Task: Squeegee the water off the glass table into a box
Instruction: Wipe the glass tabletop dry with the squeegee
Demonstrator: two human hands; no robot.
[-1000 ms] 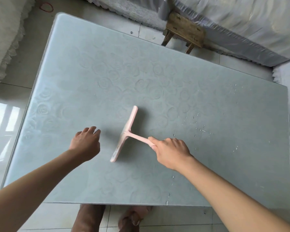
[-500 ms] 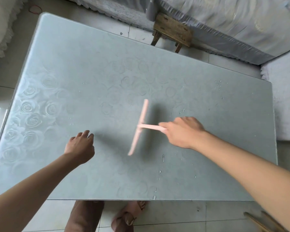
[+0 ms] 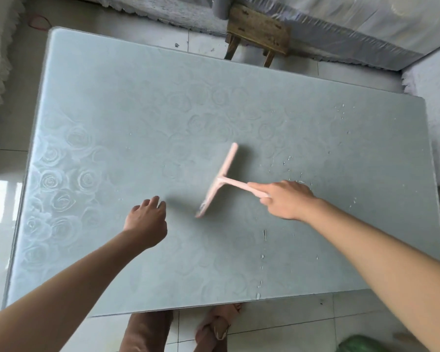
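As right hand grips squeegee, lower end blurred

Head view, looking steeply down, close over glass table

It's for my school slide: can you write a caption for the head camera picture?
Right hand holds a pink squeegee over the glass table dotted with water droplets; left hand nearby.

We lose the squeegee handle's end inside the right hand; blade's near tip blurred. At 5 o'clock green thing cut by frame edge, we can't identify. At 6 o'clock legs partly under worktop.
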